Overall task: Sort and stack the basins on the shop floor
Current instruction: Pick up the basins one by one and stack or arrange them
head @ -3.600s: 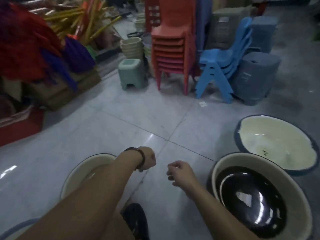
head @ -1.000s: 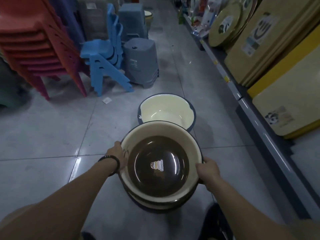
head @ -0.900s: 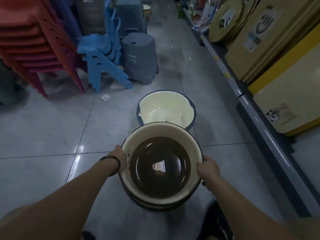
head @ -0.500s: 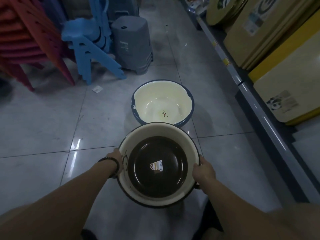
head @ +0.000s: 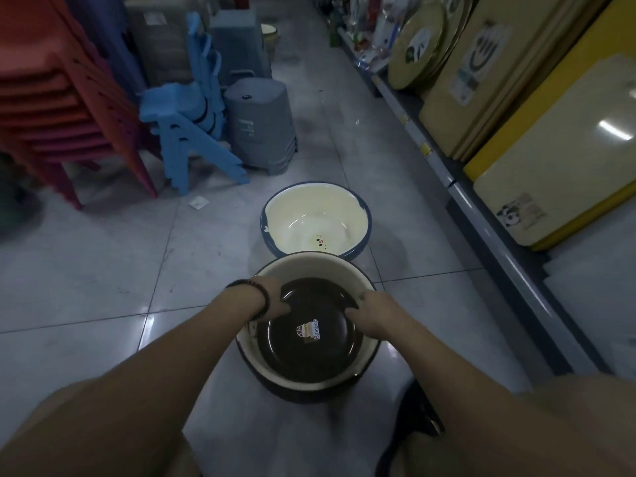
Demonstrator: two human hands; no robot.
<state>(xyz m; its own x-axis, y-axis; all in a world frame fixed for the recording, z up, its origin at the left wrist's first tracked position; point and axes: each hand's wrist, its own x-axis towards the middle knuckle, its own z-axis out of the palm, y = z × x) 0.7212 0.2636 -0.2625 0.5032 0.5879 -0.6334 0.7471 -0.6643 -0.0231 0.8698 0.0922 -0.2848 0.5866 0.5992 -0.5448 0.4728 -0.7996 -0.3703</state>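
Observation:
A dark brown basin [head: 309, 352] with a small "Bamboo" sticker sits nested inside a cream basin [head: 311, 266] whose outside is dark. This stack stands on the tiled floor right in front of me. My left hand [head: 270, 299], with a dark bracelet at the wrist, reaches inside the cream basin and grips the brown basin's left edge. My right hand [head: 373, 316] grips its right edge the same way. Just beyond the stack stands a second cream basin [head: 309, 210] with a blue outside, holding nothing, its near rim close to the stack.
Stacked red chairs [head: 62, 108], blue chairs [head: 186, 132] and grey stools [head: 261, 125] stand at the back left. A low shelf [head: 481, 232] with leaning boards [head: 557, 166] runs along the right. My dark shoe [head: 413, 414] is by the stack's right.
My hands left the outer basin's rim, where they carried the stack, and moved inside onto the brown basin. The stack has come down nearer the blue-sided basin.

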